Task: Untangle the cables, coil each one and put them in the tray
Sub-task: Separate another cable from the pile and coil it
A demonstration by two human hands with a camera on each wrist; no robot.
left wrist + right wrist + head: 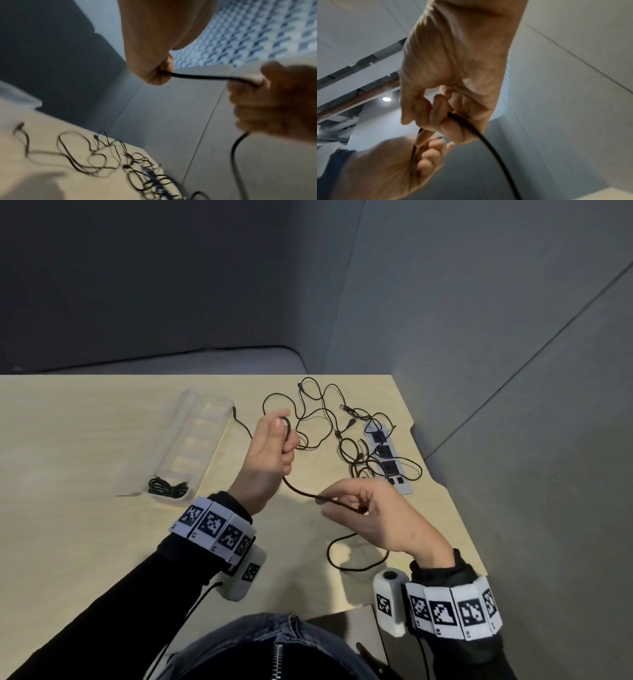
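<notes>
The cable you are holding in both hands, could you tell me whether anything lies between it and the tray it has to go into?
Nothing visible does. The cable runs between the left hand and the right hand, and the table is bare between them and the clear tray. A coiled cable fills its near end; the far compartments look free.

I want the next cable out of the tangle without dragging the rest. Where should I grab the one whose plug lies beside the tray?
Pinch the plug end from above, coming in from the tray side. It lies free on the table, apart from the tangle, so the cable can probably be followed inward from there.
</notes>
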